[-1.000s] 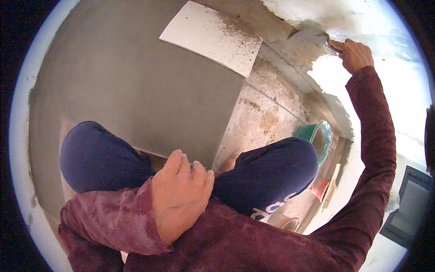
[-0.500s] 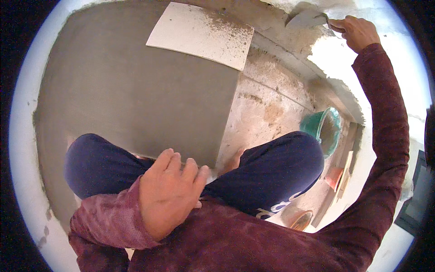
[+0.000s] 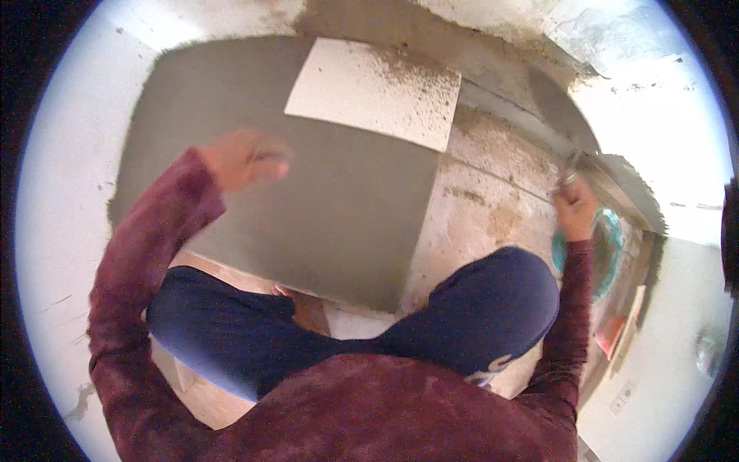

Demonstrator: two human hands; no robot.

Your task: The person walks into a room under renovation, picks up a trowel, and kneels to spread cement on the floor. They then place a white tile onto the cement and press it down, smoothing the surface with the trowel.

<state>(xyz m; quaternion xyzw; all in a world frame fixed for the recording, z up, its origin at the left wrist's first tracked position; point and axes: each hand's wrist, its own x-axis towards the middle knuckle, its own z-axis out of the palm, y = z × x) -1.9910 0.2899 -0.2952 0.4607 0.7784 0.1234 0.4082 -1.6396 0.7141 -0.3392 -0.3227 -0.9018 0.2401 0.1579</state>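
My left hand (image 3: 246, 160) hangs over the smooth grey mortar bed (image 3: 339, 215), its fingers partly bent and smeared by motion; I cannot tell whether they hold anything. At the right, my right hand (image 3: 575, 203) grips the handle of a trowel (image 3: 571, 175) whose blade is blurred, above a teal bucket (image 3: 613, 262) beside the wall. A white square sheet (image 3: 362, 88), speckled with dirt at one corner, lies at the far edge of the bed. My crossed legs in dark trousers are below the bed.
Rough, stained floor (image 3: 485, 215) lies right of the grey bed. A red object (image 3: 608, 335) and a pale wooden strip (image 3: 635, 316) rest along the right wall, above a socket (image 3: 622, 396). White walls (image 3: 77, 215) with patches of grey mortar surround me.
My right hand has come down from the upper wall with the trowel toward the bucket. My left hand has risen from my lap to over the grey bed. The view has also shifted.
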